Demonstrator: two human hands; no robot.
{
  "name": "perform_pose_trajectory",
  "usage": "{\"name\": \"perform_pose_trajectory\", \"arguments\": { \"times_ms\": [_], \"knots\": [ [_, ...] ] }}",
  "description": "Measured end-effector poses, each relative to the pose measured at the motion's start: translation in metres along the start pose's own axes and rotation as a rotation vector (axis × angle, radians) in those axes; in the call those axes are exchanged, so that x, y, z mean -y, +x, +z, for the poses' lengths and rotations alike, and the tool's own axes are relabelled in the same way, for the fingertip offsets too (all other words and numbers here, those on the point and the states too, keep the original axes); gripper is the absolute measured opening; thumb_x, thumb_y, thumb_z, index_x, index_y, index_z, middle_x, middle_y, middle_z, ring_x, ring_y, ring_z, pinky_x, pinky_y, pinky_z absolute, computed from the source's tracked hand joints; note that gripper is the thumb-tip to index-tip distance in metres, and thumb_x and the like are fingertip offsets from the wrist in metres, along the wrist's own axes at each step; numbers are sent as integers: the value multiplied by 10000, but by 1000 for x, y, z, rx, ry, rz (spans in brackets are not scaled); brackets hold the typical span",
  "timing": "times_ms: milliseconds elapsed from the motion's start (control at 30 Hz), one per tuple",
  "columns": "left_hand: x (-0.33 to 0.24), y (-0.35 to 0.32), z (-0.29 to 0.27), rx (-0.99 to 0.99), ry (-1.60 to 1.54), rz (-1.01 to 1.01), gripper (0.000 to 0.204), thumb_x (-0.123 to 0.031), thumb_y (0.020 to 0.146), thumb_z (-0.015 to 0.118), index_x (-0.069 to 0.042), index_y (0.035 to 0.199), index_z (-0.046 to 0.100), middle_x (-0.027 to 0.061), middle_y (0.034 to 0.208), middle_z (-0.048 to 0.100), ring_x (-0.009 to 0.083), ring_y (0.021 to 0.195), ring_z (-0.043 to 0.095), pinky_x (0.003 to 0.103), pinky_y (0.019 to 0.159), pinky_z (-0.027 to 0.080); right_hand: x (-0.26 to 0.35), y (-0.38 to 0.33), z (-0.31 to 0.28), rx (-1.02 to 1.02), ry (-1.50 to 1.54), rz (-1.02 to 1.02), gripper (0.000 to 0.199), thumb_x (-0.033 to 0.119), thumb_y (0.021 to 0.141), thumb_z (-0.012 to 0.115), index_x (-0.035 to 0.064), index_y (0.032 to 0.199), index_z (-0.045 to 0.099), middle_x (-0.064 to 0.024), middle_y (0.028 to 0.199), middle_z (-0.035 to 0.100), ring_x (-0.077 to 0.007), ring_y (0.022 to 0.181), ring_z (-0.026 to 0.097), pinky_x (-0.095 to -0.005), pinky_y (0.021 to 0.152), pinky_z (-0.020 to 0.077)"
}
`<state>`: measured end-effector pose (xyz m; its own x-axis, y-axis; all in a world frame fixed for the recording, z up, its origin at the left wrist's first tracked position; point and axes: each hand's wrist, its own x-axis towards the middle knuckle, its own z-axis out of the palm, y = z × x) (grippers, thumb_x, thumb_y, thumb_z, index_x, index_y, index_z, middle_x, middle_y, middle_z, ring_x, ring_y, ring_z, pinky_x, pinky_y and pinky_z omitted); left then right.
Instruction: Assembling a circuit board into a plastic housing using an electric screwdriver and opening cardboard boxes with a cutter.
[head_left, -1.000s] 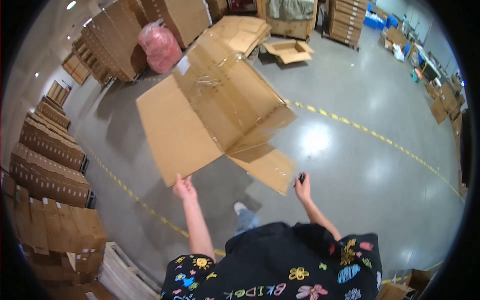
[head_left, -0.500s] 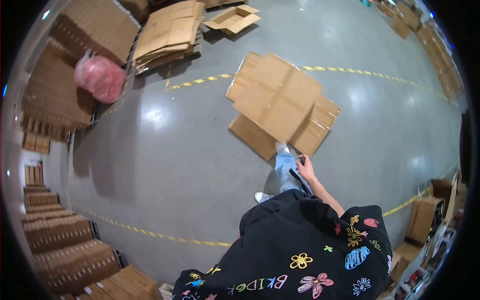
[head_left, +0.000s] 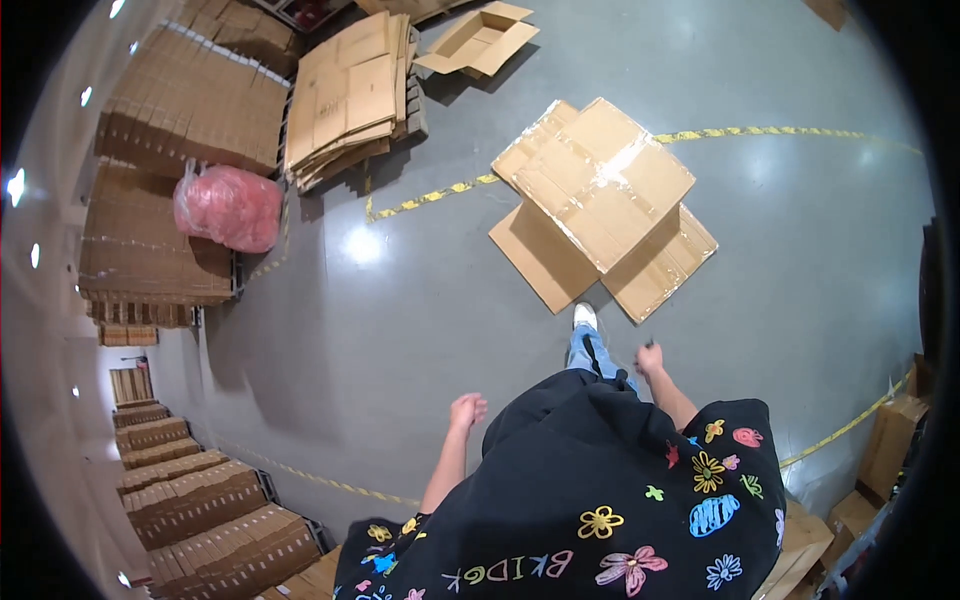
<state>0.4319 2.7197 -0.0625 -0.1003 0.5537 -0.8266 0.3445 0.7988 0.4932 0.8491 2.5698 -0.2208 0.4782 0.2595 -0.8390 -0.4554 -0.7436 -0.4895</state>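
Observation:
A brown cardboard box (head_left: 607,180) rests on the floor ahead of me, its taped, closed side up and its flaps spread out beneath it. One flap (head_left: 545,255) lies to the near left, another (head_left: 665,262) to the near right. Low at my right side is my right hand (head_left: 650,358), closed round a small black object (head_left: 649,343) that is mostly hidden by the fingers. My left hand (head_left: 467,410) hangs out to the left, loosely curled with its fingers a little apart and nothing visible in it. Neither hand touches the box.
My shoe (head_left: 585,316) is just short of the box. Flattened cardboard (head_left: 340,85) is stacked on a pallet at the far left, beside an open carton (head_left: 482,42). A bag of pink material (head_left: 230,208) leans by stacked boxes. Yellow-black tape (head_left: 430,197) marks the floor.
My left hand has come into view on the left. My right hand has moved slightly right and lower, away from my leg. The whole view has shifted, and the box stays on the floor.

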Motion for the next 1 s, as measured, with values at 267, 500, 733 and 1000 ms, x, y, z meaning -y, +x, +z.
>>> {"name": "perform_pose_trajectory", "arguments": {
  "times_ms": [267, 500, 733, 1000],
  "knots": [
    [-202, 76, 89, 316, 360, 267, 214, -151, 924, 458, -26, 951, 630, 57, 788, 654, 110, 645, 597, 252, 545, 473, 270, 32, 93, 127, -34, -490, 226, 246, 845, 575, 24, 887, 576, -73, 715, 620, -170, 618, 603, -320, 556, 477],
    [-232, 155, 136, 316, 300, 394, 183, -89, 896, 486, 2, 918, 644, 80, 801, 668, 124, 730, 612, 261, 696, 485, 305, 23, 91, 215, 8, -218, 213, 265, 894, 541, 63, 827, 556, -31, 667, 591, -107, 566, 561, -257, 470, 432],
    [-338, 267, 128, 488, 338, 54, 187, -95, 908, 458, -29, 1004, 606, 69, 858, 656, 112, 691, 586, 244, 609, 477, 266, 43, 89, 44, -809, -198, 564, 496, 877, 543, -20, 1102, 587, -33, 610, 519, -139, 569, 536, -326, 523, 451],
    [-405, 348, 100, 53, -245, -12, 186, -79, 921, 437, -42, 1007, 598, 35, 806, 612, 88, 689, 562, 216, 614, 450, 418, 237, 161, 271, -1128, -125, 433, 349, 939, 374, -44, 1074, 495, -323, 1011, 561, -490, 971, 513, -505, 801, 437]
  ]
}}
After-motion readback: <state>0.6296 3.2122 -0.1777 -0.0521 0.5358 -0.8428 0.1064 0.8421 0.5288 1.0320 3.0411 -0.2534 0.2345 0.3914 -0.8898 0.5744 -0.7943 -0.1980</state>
